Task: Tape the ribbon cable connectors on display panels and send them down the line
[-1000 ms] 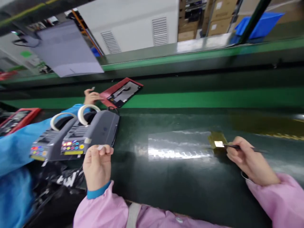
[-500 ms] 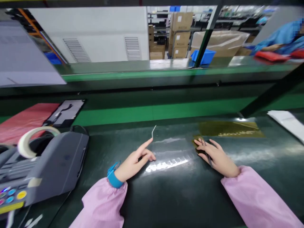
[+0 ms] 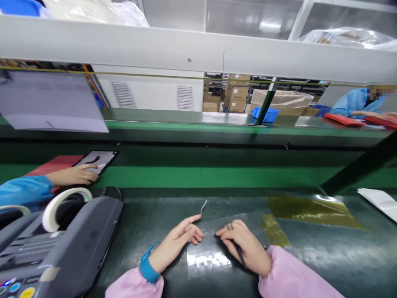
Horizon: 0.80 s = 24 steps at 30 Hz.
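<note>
My left hand (image 3: 180,240) rests on the dark green mat with the index finger stretched out and the other fingers curled; a thin strip of tape (image 3: 203,207) sticks up from that fingertip. My right hand (image 3: 243,246) lies close beside it, fingers closed round black tweezers (image 3: 238,250) whose tips point toward the left hand. Both hands sit over a shiny clear film sheet (image 3: 214,256) lying flat on the mat. A small yellow film piece (image 3: 273,229) lies just right of my right hand.
A grey tape dispenser (image 3: 62,244) with a white tape roll stands at the left. A larger yellow film (image 3: 310,207) and white paper (image 3: 378,200) lie at the right. A co-worker's hand (image 3: 76,174) in a blue sleeve touches a flat panel (image 3: 97,159) on the green conveyor.
My right hand has moved left from the yellow film piece to right beside my left hand. The view has tilted up. The co-worker's hand has come onto the panel.
</note>
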Motion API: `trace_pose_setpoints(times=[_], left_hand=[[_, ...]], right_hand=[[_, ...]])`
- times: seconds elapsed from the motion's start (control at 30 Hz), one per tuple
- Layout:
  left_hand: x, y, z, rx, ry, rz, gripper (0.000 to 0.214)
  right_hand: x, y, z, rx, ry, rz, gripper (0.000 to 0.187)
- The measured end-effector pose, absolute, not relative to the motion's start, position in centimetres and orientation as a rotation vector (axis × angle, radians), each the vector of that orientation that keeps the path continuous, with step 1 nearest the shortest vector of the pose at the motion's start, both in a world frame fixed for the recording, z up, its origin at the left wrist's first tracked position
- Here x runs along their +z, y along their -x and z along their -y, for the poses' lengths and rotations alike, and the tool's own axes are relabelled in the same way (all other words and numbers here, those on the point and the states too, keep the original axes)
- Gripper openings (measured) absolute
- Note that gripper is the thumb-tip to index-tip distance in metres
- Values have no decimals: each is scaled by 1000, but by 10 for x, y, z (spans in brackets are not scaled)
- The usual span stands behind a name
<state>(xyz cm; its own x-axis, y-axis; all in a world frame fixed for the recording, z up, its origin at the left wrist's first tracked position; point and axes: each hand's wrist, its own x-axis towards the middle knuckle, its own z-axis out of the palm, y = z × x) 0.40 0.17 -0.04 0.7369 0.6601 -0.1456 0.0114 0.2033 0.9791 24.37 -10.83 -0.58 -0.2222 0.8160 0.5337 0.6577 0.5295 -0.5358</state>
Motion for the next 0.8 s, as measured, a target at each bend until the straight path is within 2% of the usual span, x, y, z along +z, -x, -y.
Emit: trace_pose_setpoints(times=[0.2,0.37,0.57,0.7,0.8], left_hand=[[-7,-4,2,532,-1213,-607,65],[-14,-7,3,598,-1116,-581,89],[-22,-8,6,627,-1144,-551,94],[-26,-4,0,693,-1107,-524,102],[-23,6,-11,775,-1059,-506,104]], right_hand=[[-14,-218,103,342,1334,1907,22],[-23,-229,101,320,1475,1811,19],[-29,-226,103,219,1539,1873,22],[-2,-228,106,222,1402,1711,21],[39,-247,115,186,1258,1687,32]])
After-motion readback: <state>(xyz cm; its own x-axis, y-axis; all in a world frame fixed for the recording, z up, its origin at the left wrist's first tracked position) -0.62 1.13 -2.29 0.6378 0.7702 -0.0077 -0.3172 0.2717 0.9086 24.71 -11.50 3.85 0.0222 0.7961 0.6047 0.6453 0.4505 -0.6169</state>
